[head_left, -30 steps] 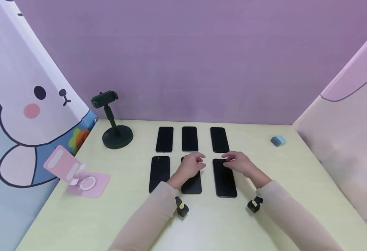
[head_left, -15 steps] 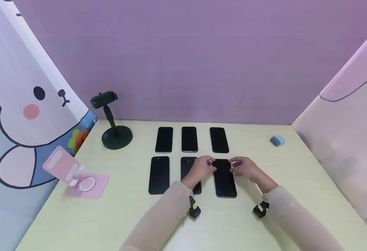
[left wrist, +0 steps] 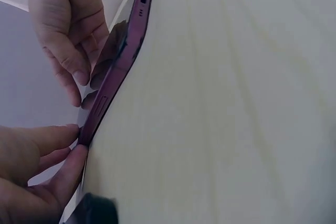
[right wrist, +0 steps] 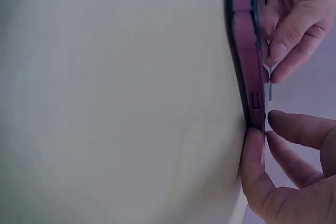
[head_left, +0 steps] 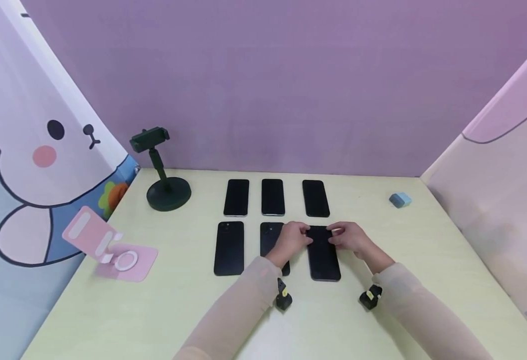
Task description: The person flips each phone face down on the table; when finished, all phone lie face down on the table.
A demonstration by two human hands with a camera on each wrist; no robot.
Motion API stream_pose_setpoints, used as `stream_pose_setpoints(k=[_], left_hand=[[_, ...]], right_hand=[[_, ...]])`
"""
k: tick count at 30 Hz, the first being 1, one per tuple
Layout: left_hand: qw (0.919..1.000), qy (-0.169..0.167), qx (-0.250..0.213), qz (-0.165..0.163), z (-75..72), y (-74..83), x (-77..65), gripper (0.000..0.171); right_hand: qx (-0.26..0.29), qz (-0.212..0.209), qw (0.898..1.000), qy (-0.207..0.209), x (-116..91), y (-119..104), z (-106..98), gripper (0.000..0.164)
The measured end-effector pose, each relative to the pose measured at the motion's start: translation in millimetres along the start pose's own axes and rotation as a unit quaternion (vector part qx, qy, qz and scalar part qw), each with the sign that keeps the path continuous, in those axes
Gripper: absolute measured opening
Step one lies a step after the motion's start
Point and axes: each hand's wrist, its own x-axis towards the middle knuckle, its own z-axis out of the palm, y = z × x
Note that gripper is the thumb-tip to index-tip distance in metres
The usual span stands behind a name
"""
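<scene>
A black smartphone [head_left: 324,260] lies screen up at the right of the front row. At its upper left corner, my left hand [head_left: 291,238] pinches the edge with thumb and fingertips. Opposite it, my right hand [head_left: 350,237] holds the upper right corner between thumb and index finger. Both wrist views show the phone's purplish side edge, with the left fingers [left wrist: 58,140] and the right thumb [right wrist: 253,153] right at its end. Under my left wrist a dark phone [head_left: 270,235], camera side up, is partly hidden.
Another phone [head_left: 229,250] lies back up at the front left; three more phones, one being the middle phone [head_left: 273,197], form the back row. A dark green phone stand [head_left: 168,195], a pink folding stand [head_left: 143,257] and a small blue block [head_left: 400,200] stand around them.
My left hand has moved right from over the middle phone to the right phone's left edge. My right hand has shifted from its top to its right edge. The phone stays in place.
</scene>
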Motion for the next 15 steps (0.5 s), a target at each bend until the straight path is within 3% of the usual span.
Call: stream_pose_setpoints(k=[15], left_hand=[[1.0, 0.009, 0.003, 0.0, 2.4, 0.8, -0.6, 0.026]], right_hand=[[0.002, 0.01, 1.0, 0.004, -0.6, -1.4, -0.2, 0.041]])
